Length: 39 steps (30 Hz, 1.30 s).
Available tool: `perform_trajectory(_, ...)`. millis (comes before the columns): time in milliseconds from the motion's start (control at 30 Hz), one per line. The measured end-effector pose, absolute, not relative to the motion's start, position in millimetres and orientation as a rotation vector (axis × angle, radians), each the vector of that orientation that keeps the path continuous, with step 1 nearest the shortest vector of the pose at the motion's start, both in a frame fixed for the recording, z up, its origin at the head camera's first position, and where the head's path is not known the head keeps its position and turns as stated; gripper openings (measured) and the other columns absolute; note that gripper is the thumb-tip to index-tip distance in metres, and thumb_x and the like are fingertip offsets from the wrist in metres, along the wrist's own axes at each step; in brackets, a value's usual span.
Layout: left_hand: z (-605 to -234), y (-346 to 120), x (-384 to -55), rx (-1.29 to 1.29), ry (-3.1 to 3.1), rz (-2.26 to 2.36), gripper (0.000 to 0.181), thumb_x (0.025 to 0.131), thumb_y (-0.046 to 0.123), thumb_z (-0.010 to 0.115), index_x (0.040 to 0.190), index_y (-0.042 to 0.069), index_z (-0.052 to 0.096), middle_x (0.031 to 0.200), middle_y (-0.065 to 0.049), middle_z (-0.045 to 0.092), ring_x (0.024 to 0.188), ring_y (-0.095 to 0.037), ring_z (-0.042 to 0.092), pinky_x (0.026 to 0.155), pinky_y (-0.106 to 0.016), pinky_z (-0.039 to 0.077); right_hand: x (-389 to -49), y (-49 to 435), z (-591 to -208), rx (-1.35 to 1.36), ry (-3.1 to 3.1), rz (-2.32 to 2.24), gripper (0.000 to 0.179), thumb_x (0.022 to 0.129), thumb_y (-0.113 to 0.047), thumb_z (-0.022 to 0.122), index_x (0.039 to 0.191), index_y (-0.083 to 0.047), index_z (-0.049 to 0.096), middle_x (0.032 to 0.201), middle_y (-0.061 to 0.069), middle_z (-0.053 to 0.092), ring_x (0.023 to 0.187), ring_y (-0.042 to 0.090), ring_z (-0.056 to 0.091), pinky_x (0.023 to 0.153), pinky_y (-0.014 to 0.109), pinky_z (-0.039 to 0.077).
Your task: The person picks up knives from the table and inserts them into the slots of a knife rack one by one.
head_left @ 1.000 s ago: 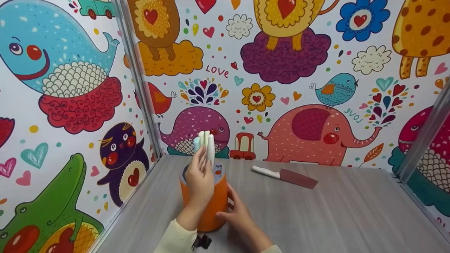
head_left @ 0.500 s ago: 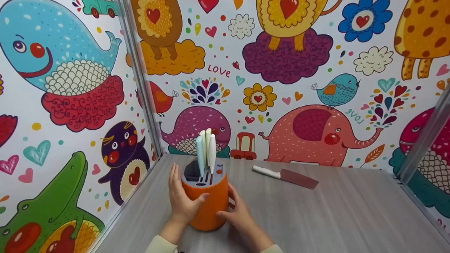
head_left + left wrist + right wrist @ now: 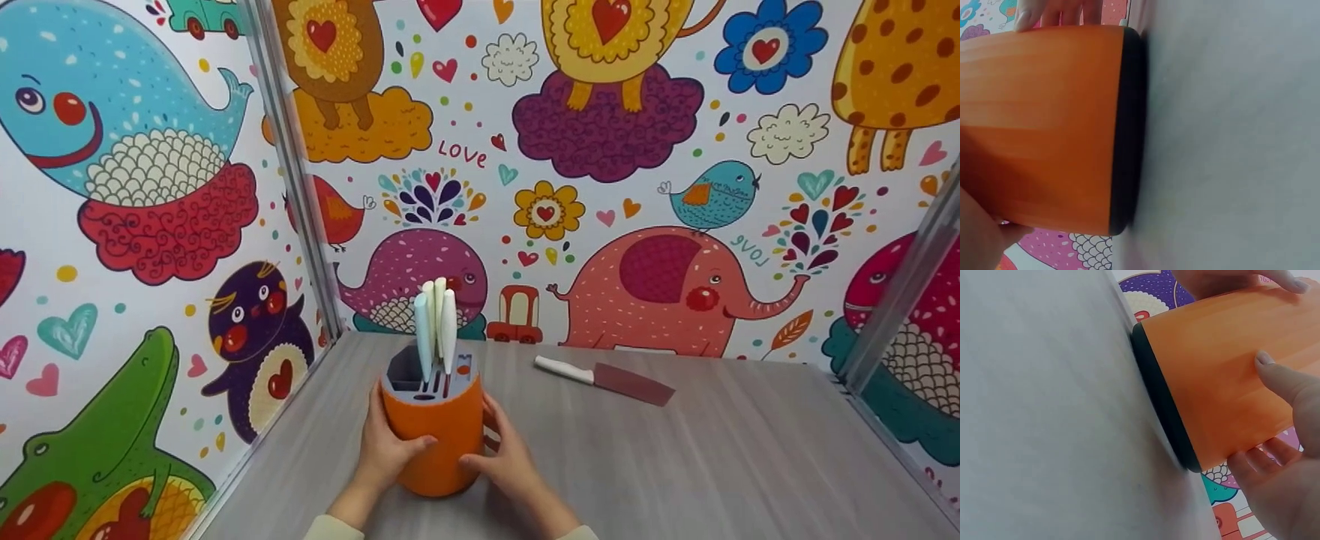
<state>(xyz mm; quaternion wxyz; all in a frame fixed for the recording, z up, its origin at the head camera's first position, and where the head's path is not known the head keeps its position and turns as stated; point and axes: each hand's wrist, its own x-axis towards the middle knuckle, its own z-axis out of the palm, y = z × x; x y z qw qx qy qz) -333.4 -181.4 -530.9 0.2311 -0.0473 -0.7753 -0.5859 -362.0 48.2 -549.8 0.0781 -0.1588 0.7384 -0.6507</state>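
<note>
An orange knife block (image 3: 441, 442) with a grey slotted top stands upright on the table. Pale blue, cream and white knife handles (image 3: 448, 330) stick up from its slots. My left hand (image 3: 384, 451) grips the block's left side, thumb across the front. On the opposite side my right hand (image 3: 511, 459) holds it, its thumb on the front and its fingers round the side. Both wrist views show the block's black base (image 3: 1129, 135) down at the table surface. Behind the block, to the right, lies a cleaver (image 3: 634, 384) with a white handle and a reddish-brown blade.
The grey wood-grain table (image 3: 675, 465) meets a back wall (image 3: 495, 247) printed with cartoon animals. A similar printed panel (image 3: 172, 247) closes the left side, and metal posts stand at the corners.
My left hand has come down from the knife handles to the left side of the block and now grips it lower. The right hand stays on the block; the cleaver has not moved.
</note>
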Motion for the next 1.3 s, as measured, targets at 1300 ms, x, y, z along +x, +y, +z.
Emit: perform_trajectory(1300, -531, -179, -336, -0.008, -2.205, -1.497, 0.122, 0.074, 0.044, 0.097, 0.167, 0.021, 0.021, 0.159, -0.003, 0.053, 0.133, -0.022, 0.059, 0.119, -0.056, 0.047, -500, 178, -567, -0.114, 2.909, -1.439, 0.079, 0.095, -0.015, 0.076, 0.161, 0.003, 0.036, 0.167, 0.034, 0.033, 0.157, 0.053, 0.028, 0.128, 0.067, 0.026)
